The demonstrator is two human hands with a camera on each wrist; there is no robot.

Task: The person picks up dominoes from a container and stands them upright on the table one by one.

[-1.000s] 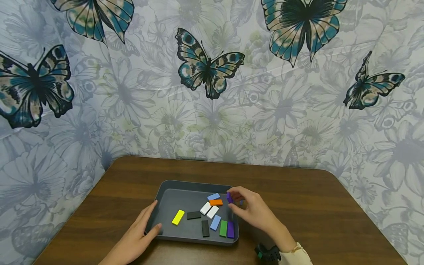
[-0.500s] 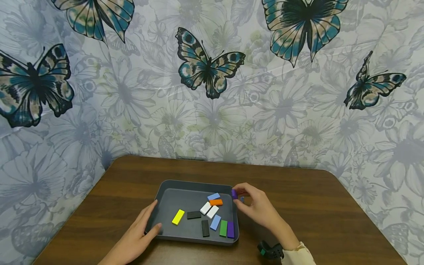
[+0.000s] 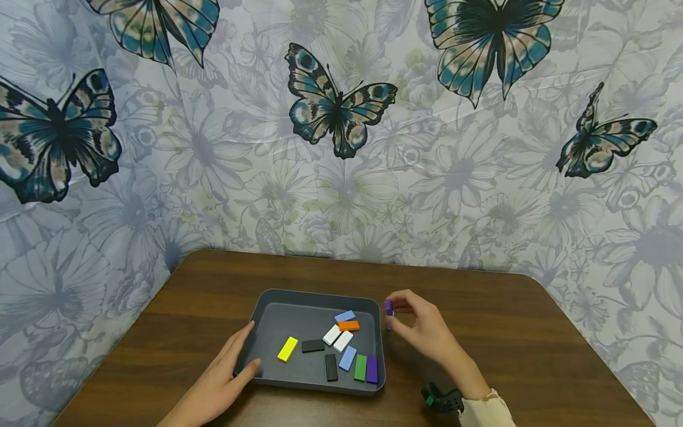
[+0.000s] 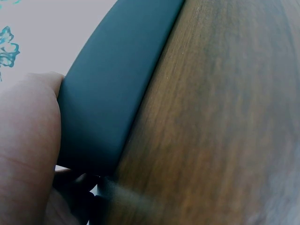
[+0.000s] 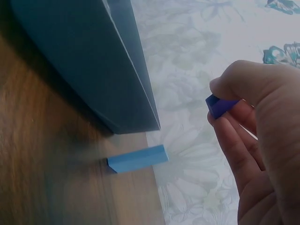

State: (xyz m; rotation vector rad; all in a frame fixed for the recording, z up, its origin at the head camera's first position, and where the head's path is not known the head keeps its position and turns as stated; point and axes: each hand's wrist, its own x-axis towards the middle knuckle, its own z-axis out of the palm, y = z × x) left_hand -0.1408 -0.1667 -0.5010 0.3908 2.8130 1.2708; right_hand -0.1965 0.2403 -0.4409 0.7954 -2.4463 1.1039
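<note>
My right hand (image 3: 424,326) is just beyond the tray's right side, pinching a purple block (image 3: 389,307) between thumb and fingertips. The right wrist view shows this purple block's end poking out of the pinch. Below and apart from it, a light blue block (image 5: 138,159) stands on the table beside the tray wall. My left hand (image 3: 221,373) rests at the near left corner of the dark grey tray (image 3: 288,298), fingers extended along its side and thumb at the rim. In the left wrist view the thumb (image 4: 28,145) lies against the tray's outer wall; the other fingers are mostly hidden.
Inside the tray lie a yellow block (image 3: 287,349), two black ones, two white ones, two light blue ones, an orange block (image 3: 349,325), a green block (image 3: 360,367) and another purple one. The brown wooden table (image 3: 480,332) meets a butterfly-patterned backdrop (image 3: 341,196).
My right hand has carried the purple block rightward, from over the tray's far right corner to outside the rim. The left hand and the blocks in the tray have stayed in place.
</note>
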